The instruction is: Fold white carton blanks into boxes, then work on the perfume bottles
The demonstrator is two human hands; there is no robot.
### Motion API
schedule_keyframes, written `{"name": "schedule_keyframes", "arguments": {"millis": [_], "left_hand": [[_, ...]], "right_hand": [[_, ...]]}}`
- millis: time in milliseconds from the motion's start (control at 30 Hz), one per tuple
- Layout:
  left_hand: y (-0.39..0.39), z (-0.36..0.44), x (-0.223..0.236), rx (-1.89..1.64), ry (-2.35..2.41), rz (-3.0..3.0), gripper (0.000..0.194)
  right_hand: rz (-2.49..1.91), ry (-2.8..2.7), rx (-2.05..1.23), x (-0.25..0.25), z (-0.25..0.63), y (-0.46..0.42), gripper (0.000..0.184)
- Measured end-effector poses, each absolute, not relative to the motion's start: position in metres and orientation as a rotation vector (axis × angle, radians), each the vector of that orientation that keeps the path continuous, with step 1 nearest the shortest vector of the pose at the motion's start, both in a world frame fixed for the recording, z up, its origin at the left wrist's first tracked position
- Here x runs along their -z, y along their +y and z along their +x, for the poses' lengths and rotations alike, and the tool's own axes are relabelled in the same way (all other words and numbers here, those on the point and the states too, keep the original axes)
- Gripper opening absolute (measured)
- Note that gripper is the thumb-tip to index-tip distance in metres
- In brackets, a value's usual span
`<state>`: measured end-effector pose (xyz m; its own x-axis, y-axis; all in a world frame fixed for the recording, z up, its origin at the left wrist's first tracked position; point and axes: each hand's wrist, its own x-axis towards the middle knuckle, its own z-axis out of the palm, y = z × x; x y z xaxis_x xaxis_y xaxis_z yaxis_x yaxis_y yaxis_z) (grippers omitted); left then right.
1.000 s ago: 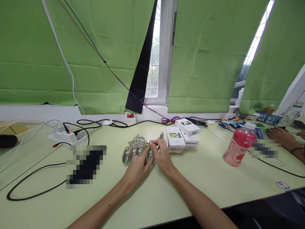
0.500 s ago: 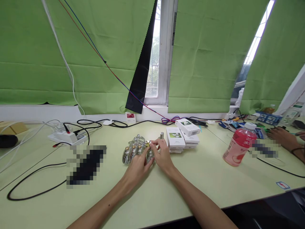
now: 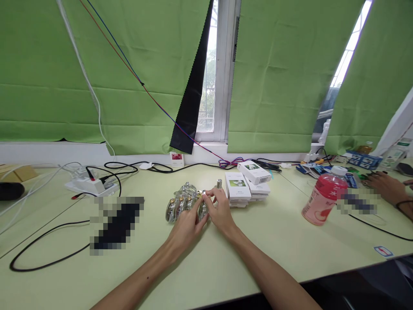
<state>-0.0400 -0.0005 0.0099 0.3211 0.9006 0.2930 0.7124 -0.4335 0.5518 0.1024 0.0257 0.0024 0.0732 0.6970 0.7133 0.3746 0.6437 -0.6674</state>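
Several small clear glass bottles with gold-coloured necks stand close together on the table, left of my hands. My left hand is closed around the lower part of one glass bottle at the right end of the group. Up at that bottle's neck, the fingertips of my right hand are pinched together, partly covering the top. Whatever small part lies under those fingertips is mostly hidden. Just behind my right hand rises a silver cylinder.
White boxes are stacked right of my hands. Farther right stands a pink drink bottle. A power strip with cables lies at the left, near a blurred dark object. Another person's hand is at the far right.
My hands and the glass bottle keep nearly the same position, with only slight finger movement. At the far right the other person's hand has shifted a little.
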Motion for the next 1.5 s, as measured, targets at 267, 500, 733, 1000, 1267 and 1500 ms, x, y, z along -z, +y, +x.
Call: {"name": "schedule_keyframes", "arguments": {"millis": [267, 500, 733, 1000, 1267, 1500], "left_hand": [[0.002, -0.042, -0.002, -0.812, 1.453, 2.283, 0.064], [0.003, -0.041, -0.002, -0.825, 1.44, 2.284, 0.062], [0.003, -0.041, -0.004, -0.833, 1.429, 2.271, 0.06], [0.0, -0.04, -0.006, -0.825, 1.439, 2.267, 0.06], [-0.002, -0.039, -0.008, -0.818, 1.447, 2.253, 0.063], [-0.003, -0.038, -0.009, -0.814, 1.484, 2.252, 0.065]], "right_hand": [[-0.932, -1.539, -0.305, -0.003, 0.102, 0.026, 0.012], [-0.926, -1.543, -0.256, -0.003, 0.102, 0.026, 0.012], [-0.932, -1.532, -0.222, -0.001, 0.101, 0.027, 0.011], [-0.959, -1.514, -0.221, 0.003, 0.1, 0.027, 0.011], [-0.928, -1.524, -0.289, -0.001, 0.102, 0.022, 0.022], [-0.895, -1.504, -0.29, -0.003, 0.105, 0.018, 0.028]]}}
